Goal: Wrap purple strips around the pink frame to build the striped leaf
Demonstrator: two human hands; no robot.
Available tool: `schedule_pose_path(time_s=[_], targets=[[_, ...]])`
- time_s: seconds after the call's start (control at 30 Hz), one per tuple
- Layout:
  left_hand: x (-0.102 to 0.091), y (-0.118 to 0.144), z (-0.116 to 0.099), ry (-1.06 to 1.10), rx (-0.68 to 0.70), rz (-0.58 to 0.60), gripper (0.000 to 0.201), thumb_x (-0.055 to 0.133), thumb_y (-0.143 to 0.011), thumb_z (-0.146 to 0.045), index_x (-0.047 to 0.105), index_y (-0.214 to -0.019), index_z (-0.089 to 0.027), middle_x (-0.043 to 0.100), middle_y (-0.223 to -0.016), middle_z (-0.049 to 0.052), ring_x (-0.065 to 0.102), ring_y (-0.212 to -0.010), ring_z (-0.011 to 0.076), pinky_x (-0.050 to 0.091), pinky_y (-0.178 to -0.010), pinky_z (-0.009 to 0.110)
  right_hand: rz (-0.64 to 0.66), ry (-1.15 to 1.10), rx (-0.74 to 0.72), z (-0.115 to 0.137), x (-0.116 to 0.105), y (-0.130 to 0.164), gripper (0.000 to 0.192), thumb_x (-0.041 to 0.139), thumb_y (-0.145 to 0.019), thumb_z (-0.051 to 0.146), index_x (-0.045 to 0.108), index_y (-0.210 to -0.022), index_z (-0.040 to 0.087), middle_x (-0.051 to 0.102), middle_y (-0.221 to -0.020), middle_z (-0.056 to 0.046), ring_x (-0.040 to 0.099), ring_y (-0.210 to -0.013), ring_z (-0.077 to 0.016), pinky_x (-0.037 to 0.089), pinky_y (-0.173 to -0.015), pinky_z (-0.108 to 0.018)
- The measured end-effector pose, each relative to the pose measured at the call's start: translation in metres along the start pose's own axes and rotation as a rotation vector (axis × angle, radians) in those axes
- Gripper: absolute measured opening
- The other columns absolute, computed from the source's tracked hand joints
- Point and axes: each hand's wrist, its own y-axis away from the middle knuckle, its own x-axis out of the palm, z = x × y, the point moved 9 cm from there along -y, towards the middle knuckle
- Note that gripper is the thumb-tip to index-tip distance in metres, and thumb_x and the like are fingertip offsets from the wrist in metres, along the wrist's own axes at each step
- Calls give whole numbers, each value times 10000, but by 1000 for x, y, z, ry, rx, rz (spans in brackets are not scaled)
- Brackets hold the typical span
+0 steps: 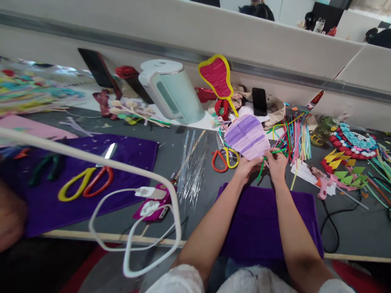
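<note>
A purple and lilac striped fan-shaped craft piece (248, 136) made of fuzzy strips is held up in front of me. My left hand (245, 169) is closed on its lower edge. Close beside it, my right hand (276, 166) pinches a green pipe cleaner (278, 151) at the base of the piece; part of the green strip also sticks out below, between the hands. The fingertips partly hide the join. Beneath my hands lies a folded purple cloth (269, 219). Red-and-yellow-handled scissors (224, 156) rest just left of the piece.
A kettle (174, 91), a yellow-edged red fan (216, 77) and a phone (259, 101) stand at the back. Pipe cleaners (296, 138) and a pink glue gun (325, 185) lie right. Left are silver wires (195, 175), more scissors (88, 179), a white cable (131, 167) and another person's blurred arm (10, 215).
</note>
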Motion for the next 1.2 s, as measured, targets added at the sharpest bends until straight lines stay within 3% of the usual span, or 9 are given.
schedule_pose_path(time_s=[0.17,0.37,0.5,0.67,0.8,0.97,1.07,1.2], targets=[[-10,-1,-8,12,78,-109,427,860,-512,-291,702,-871,-124,695,-652,49,643,-568,184,518,-579,305,56,-37,44,-8,5,-1,328,555,-795,448,625,-938,160,650,-849,-42,590,-661,-144,509,-587,-272],[-19,-3,-9,15,128,-177,419,869,-478,-297,688,-804,-106,694,-677,50,643,-572,172,519,-556,282,-27,130,-38,2,-4,2,269,541,-826,394,657,-785,155,666,-735,-43,629,-695,-169,496,-680,-285],[-20,-2,-14,1,195,-229,367,865,-471,-281,680,-738,-112,668,-619,29,608,-518,152,500,-520,269,-49,122,-68,5,-2,6,273,523,-845,400,651,-777,169,678,-759,-44,638,-689,-167,500,-681,-282],[-24,0,-19,24,223,-273,385,854,-493,-288,700,-794,-103,679,-649,43,617,-528,155,501,-521,277,52,155,-116,0,9,6,211,523,-844,326,642,-947,184,692,-881,-48,656,-791,-172,511,-745,-299],[-32,1,-19,66,198,-340,399,853,-489,-286,699,-800,-89,677,-635,41,601,-502,132,498,-519,265,100,298,-252,8,15,8,381,592,-804,265,532,-1173,187,653,-1014,-81,620,-916,-190,497,-816,-329],[-37,0,-15,137,152,-346,372,851,-491,-281,697,-778,-102,676,-623,33,611,-521,117,496,-530,235,217,559,-531,35,33,24,274,558,-821,190,577,-1094,186,564,-1071,-118,518,-1042,-240,440,-906,-387],[-36,-2,-11,183,137,-331,346,853,-489,-265,688,-747,-105,660,-598,15,587,-504,95,478,-519,212,263,653,-601,40,40,30,266,539,-827,161,621,-1075,215,546,-1077,-107,497,-1036,-244,423,-902,-393],[-34,-2,-8,187,123,-328,344,852,-489,-243,690,-760,-107,653,-592,2,566,-487,85,463,-504,204,222,641,-651,43,37,32,188,518,-864,184,674,-960,231,555,-1080,-95,491,-1018,-229,415,-891,-381]])
